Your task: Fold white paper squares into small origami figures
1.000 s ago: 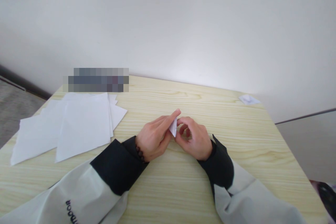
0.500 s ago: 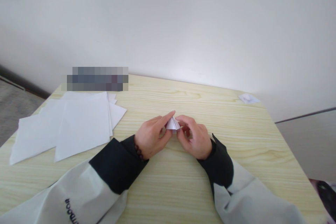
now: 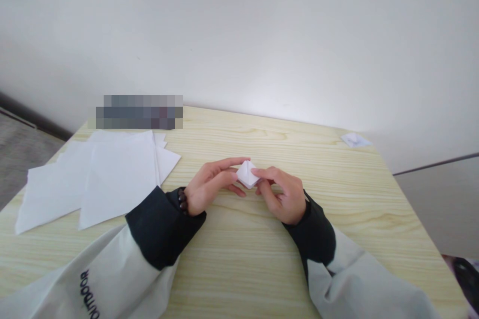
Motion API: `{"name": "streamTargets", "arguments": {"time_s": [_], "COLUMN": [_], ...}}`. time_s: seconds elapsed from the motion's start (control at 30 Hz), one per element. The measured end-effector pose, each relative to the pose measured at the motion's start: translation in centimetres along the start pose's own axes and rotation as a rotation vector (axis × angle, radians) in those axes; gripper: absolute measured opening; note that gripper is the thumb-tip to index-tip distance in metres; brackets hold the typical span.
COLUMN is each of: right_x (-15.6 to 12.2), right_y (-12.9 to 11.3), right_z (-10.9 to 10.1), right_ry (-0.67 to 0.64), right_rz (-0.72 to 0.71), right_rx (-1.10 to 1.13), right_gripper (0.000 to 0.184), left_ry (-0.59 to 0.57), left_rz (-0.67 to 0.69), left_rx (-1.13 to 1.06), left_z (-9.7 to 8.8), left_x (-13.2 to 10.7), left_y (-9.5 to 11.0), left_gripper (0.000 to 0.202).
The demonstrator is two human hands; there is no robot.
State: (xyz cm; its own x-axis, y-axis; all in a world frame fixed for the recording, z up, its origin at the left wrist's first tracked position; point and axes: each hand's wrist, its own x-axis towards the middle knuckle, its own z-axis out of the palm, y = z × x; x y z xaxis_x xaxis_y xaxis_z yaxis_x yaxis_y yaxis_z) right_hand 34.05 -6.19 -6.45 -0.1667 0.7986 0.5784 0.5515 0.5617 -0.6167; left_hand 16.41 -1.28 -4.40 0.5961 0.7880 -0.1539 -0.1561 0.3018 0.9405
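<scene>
A small folded white paper piece (image 3: 247,173) sits between both hands just above the light wooden table (image 3: 239,259). My left hand (image 3: 209,187) pinches its left side with thumb and fingers, the index finger stretched along its top edge. My right hand (image 3: 282,194) grips its right side with thumb and forefinger, the other fingers curled under. Both wrists rest on the table, in dark cuffs and pale sleeves.
A spread of several white paper sheets (image 3: 101,174) lies on the table's left side. Another small folded paper piece (image 3: 354,140) sits at the far right corner. A blurred patch (image 3: 136,112) lies at the back edge. A white wall stands behind the table.
The folded paper has turned from edge-on to showing a broader diamond face. Both hands have shifted slightly away from me, and the left forearm has slid leftward.
</scene>
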Motion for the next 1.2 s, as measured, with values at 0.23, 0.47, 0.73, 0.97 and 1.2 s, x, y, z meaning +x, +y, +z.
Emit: {"name": "streamTargets", "arguments": {"time_s": [0.23,0.47,0.73,0.97,1.2], "right_x": [0.22,0.16,0.35,0.29,0.25], "right_y": [-0.34,-0.25,-0.32,-0.25,-0.37], "right_z": [-0.56,-0.12,-0.35,-0.21,-0.32], "right_ry": [-0.064,-0.074,-0.108,-0.158,-0.139], "right_rz": [0.022,0.219,0.049,0.041,0.269], "right_rx": [0.069,0.055,-0.104,-0.085,0.127], "right_gripper": [0.022,0.017,0.004,0.005,0.009], "left_ry": [0.049,0.058,0.151,0.21,0.17], "left_rz": [-0.062,0.045,0.155,0.281,0.142], "left_rx": [0.136,0.255,0.364,0.606,0.345], "left_z": [0.01,0.09,0.5,0.33,0.51], "left_x": [0.31,0.23,0.0,-0.19,0.07], "left_y": [-0.49,-0.67,-0.66,-0.16,-0.83], "left_gripper": [0.052,0.028,0.027,0.017,0.04]}}
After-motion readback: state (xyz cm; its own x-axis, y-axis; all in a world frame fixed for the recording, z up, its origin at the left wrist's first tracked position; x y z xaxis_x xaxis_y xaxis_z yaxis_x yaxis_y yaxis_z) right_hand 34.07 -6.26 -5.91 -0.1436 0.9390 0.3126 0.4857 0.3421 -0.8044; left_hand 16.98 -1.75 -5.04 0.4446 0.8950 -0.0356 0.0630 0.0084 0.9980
